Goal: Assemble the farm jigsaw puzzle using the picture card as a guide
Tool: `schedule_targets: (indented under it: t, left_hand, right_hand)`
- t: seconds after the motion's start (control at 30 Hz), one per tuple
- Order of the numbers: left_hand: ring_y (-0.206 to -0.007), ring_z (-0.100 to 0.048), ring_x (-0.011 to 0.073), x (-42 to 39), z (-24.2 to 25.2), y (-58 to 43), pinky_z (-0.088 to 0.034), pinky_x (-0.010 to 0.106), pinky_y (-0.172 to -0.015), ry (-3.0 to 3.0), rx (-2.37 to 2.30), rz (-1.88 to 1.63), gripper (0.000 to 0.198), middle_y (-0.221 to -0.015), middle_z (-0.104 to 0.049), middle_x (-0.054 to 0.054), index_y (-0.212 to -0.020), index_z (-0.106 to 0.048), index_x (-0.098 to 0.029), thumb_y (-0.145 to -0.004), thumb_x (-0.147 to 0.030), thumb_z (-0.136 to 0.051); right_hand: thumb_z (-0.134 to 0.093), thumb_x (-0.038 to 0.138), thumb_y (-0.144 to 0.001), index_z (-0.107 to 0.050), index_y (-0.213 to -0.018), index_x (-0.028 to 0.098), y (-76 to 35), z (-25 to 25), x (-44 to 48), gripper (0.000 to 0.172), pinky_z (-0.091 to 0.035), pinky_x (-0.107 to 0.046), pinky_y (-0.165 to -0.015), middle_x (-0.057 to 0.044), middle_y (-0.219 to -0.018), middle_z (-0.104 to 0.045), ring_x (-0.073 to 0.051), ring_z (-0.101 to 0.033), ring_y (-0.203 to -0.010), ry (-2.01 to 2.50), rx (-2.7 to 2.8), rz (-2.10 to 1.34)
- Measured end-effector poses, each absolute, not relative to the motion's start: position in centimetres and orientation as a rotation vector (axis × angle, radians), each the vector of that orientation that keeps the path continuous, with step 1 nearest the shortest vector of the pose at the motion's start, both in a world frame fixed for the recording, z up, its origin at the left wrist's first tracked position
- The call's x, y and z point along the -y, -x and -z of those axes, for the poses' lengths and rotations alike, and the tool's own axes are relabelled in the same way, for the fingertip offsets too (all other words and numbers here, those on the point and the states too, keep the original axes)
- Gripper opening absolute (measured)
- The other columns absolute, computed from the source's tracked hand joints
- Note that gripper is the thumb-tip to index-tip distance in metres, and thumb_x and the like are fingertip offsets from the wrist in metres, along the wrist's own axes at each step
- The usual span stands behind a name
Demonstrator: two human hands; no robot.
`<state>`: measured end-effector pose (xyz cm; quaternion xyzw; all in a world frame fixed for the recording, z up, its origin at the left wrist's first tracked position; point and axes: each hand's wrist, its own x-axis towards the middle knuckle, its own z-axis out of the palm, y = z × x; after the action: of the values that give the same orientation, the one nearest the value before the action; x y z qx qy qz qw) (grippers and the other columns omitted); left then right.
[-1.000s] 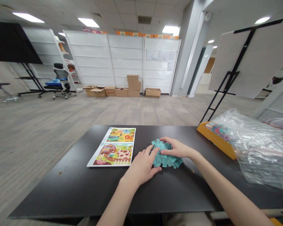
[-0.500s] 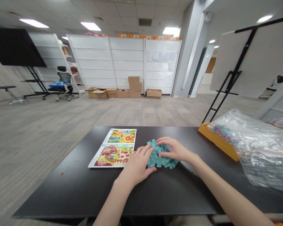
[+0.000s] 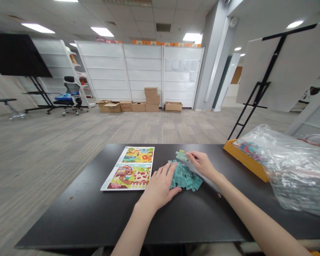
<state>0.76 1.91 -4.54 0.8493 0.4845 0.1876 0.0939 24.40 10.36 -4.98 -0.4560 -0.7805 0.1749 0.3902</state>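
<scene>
And here the right hand [image 3: 202,165] has it: a pale green, knobbed jigsaw piece with a yellow patch [image 3: 181,155], pinched between thumb and fingers, just beyond the heap! That heap, a loose mound of teal jigsaw pieces [image 3: 187,178], sits on the matte black tabletop [image 3: 96,220], right of the white sheet printed with two colourful animal scenes [image 3: 128,170]. The left hand [image 3: 158,183] is on the mound's near left side, thumb spread from the fingers, palm down; whether any piece is caught under it, I cannot tell.

Over to the containers: on the right, a shallow yellow tray [image 3: 246,161] shows a jumble of multicoloured contents at its far end, and a crumpled clear plastic bag [image 3: 296,174] sprawls across the rest. Glare and creases blur what lies beneath, and the bag runs close to the frame's right edge. Across the floor, brown cardboard cartons [image 3: 152,103] line the white shelving [image 3: 142,71], some with flaps up, their insides too far off to read. Both forearms are cut off at the bottom edge, and the big black screen [image 3: 16,55] is clipped at the left.
</scene>
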Motion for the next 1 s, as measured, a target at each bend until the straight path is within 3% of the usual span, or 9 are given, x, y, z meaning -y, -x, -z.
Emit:
schedule_targets:
  t: [0.1, 0.23, 0.63, 0.7, 0.87, 1.0]
  left_hand:
    - [-0.142, -0.043, 0.0330, -1.8, 4.4, -0.7, -0.041, 0.050, -0.113, -2.522, -1.438, -0.511, 0.065, -0.158, -0.042, 0.012, -0.147, -0.042, -0.027, -0.090, -0.044, -0.066]
    - [-0.142, -0.043, 0.0323, -1.7, 4.3, -0.6, -0.041, 0.049, -0.113, -2.526, -1.430, -0.493, 0.063, -0.157, -0.042, 0.013, -0.146, -0.044, -0.024, -0.090, -0.043, -0.065]
    - [-0.142, -0.042, 0.0333, -1.6, 4.3, -0.5, -0.040, 0.050, -0.114, -2.538, -1.416, -0.520, 0.067, -0.156, -0.043, 0.014, -0.145, -0.046, -0.023, -0.087, -0.049, -0.068]
    - [-0.142, -0.042, 0.0331, -1.6, 4.4, -0.5, -0.040, 0.049, -0.114, -2.544, -1.419, -0.529, 0.066, -0.156, -0.044, 0.014, -0.145, -0.047, -0.023, -0.088, -0.049, -0.067]
    - [-0.141, -0.043, 0.0336, -1.6, 4.7, -0.5, -0.042, 0.051, -0.112, -2.529, -1.431, -0.515, 0.067, -0.156, -0.043, 0.013, -0.147, -0.044, -0.024, -0.089, -0.049, -0.067]
    - [-0.140, -0.044, 0.0334, -1.8, 5.0, -0.5, -0.042, 0.051, -0.112, -2.524, -1.436, -0.528, 0.066, -0.157, -0.043, 0.012, -0.147, -0.043, -0.026, -0.089, -0.047, -0.066]
  right_hand:
    - [-0.052, 0.066, -0.092, -0.066, -0.089, 0.019, -26.4, 4.6, -11.5, 0.048, -0.050, -0.030, -0.058, -0.002, -0.065, -0.066, -0.018, -0.061, -0.058, 1.211, 1.860, -0.661]
    - [-0.062, 0.064, -0.083, -0.065, -0.084, 0.017, -30.1, 4.4, -12.9, 0.047, -0.047, -0.029, -0.056, 0.000, -0.062, -0.063, -0.016, -0.059, -0.055, 1.264, 1.860, -0.739]
    - [-0.071, 0.047, -0.075, -0.071, -0.068, 0.021, -32.7, 5.0, -13.3, 0.027, -0.045, -0.032, -0.064, -0.004, -0.071, -0.068, -0.019, -0.058, -0.063, 1.604, 2.181, -0.368]
    - [-0.070, 0.048, -0.078, -0.072, -0.074, 0.020, -31.6, 4.2, -12.6, 0.029, -0.046, -0.032, -0.065, -0.005, -0.075, -0.068, -0.018, -0.058, -0.065, 1.512, 2.170, -0.408]
    - [-0.077, 0.051, -0.077, -0.072, -0.097, 0.020, -28.0, 2.3, -10.2, 0.038, -0.048, -0.030, -0.071, -0.005, -0.097, -0.072, -0.020, -0.064, -0.086, 1.136, 2.281, -0.886]
    - [-0.084, 0.045, -0.070, -0.070, -0.098, 0.021, -26.4, 2.4, -9.3, 0.040, -0.049, -0.031, -0.075, -0.005, -0.103, -0.071, -0.022, -0.064, -0.094, 1.115, 2.354, -0.895]
